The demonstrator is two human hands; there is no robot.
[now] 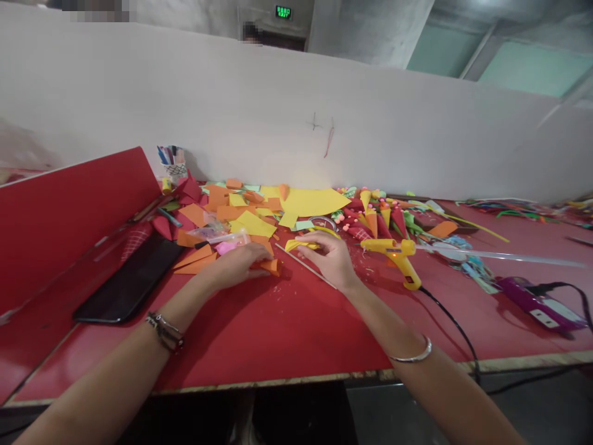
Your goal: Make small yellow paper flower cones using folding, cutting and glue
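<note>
My left hand (241, 266) is closed with its fingers curled over a small orange paper roll (275, 267) at the table's middle. Between the thumb and fingers of my right hand (332, 256) is a folded piece of yellow paper (296, 245), pinched above the red table. A thin stick (308, 267) lies on the surface beneath that hand. Just beyond my left hand sits something bright pink (227, 247) with clear plastic around it. To the right of my right hand stands a yellow glue gun (393, 254), with a long clear glue stick (500, 254) extending behind it.
A black phone (130, 281) lies at the left by a red board (69, 228). Cut yellow paper (315, 203), orange scraps and paper cones (370, 216) pile along the back. A pen cup (175, 168) stands back left. A purple power strip (540, 303) and cords occupy the right.
</note>
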